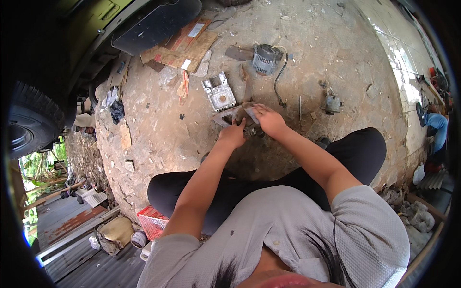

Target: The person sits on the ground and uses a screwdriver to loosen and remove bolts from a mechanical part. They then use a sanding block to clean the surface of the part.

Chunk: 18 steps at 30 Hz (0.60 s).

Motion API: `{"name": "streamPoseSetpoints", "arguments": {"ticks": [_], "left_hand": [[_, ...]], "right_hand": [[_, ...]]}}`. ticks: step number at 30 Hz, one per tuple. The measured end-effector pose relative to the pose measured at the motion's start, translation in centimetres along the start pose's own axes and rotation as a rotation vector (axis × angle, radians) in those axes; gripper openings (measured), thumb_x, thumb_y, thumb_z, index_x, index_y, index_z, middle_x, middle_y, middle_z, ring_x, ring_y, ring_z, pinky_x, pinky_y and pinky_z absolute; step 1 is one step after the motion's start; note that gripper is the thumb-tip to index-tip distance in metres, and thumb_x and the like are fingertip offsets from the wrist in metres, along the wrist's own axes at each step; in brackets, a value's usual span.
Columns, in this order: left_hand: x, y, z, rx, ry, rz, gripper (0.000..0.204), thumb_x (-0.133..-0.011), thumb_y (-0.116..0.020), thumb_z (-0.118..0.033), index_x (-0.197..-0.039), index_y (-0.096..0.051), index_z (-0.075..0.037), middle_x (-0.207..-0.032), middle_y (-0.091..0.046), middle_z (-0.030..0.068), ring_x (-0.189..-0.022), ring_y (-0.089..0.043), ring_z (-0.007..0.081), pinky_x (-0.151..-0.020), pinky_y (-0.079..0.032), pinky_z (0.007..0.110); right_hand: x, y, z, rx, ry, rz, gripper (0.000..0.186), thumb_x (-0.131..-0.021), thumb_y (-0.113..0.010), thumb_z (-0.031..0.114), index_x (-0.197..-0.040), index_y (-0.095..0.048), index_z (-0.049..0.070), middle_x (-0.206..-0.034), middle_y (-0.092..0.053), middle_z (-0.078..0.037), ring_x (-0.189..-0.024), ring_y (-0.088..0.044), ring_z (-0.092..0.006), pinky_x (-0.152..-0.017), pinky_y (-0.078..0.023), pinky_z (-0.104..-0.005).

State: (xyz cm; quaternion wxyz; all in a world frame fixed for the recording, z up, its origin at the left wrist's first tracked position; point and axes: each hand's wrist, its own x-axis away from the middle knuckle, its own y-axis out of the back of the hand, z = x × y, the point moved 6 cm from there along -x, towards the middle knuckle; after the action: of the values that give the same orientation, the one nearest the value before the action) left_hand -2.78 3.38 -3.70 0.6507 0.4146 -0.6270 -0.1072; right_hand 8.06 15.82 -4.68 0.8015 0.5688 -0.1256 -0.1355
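While a worn, gritty floor (158, 144) carries nearly everything, a tyre (36, 120) stands beyond its left edge, and a black panel (156, 28) hangs over its far left corner. Pale tiles (401, 62) run along its right edge. Person's dark-trousered legs (357, 151) are bent at the near side. Cardboard (173, 56) lies in the far left corner, partly under the panel, and a red basket (152, 223) sits at the near left, beside a knee. Toward the far edge, right of the cardboard, rests a ribbed motor (266, 61), its cable (276, 79) trailing nearer. A silvery casting (222, 104) lies left of the floor's middle. Just nearer than the casting is a grey metal part (223, 116) with a triangular opening, between the legs and the casting. On it the left hand (233, 133) has a finger pressed; whether it grips cannot be told. The right hand (269, 120) has its fingers laid over a grey-brown sheet (250, 113) against the part; its grip is hidden too. Toward the right edge lies a small motor (331, 104), and left of that, a thin rod (300, 108).
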Motion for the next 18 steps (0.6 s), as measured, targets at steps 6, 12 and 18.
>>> {"name": "streamPoseSetpoints", "arguments": {"ticks": [6,12,18], "left_hand": [[0.6,0.5,0.2,0.022,0.018,0.019,0.094,-0.096,-0.07,-0.048,-0.171,-0.017,-0.027,-0.171,-0.027,0.0247,-0.133,-0.063,0.0385,-0.105,-0.056,0.049],[0.1,0.3,0.9,0.03,0.012,-0.024,0.093,-0.096,-0.07,-0.049,-0.17,-0.02,-0.026,-0.168,-0.033,0.0259,-0.136,-0.06,0.0383,-0.11,-0.052,0.051],[0.4,0.4,-0.2,0.084,0.028,-0.043,0.092,-0.095,-0.071,-0.048,-0.17,-0.021,-0.026,-0.17,-0.031,0.0248,-0.138,-0.059,0.0402,-0.111,-0.052,0.051]], "right_hand": [[0.1,4.5,1.9,-0.155,0.138,-0.199,0.056,-0.097,-0.05,0.007,-0.153,-0.051,0.001,-0.162,-0.049,-0.017,-0.15,-0.047,-0.0285,-0.124,-0.038,-0.0384],[0.0,2.1,0.3,-0.122,0.0,-0.104,0.059,-0.093,-0.052,0.002,-0.151,-0.054,0.003,-0.16,-0.051,-0.015,-0.148,-0.049,-0.0293,-0.124,-0.039,-0.0409],[1.6,-1.6,-2.8,-0.101,-0.073,-0.112,0.061,-0.09,-0.053,-0.001,-0.151,-0.055,0.004,-0.16,-0.051,-0.015,-0.148,-0.049,-0.0303,-0.123,-0.039,-0.0429]]}}
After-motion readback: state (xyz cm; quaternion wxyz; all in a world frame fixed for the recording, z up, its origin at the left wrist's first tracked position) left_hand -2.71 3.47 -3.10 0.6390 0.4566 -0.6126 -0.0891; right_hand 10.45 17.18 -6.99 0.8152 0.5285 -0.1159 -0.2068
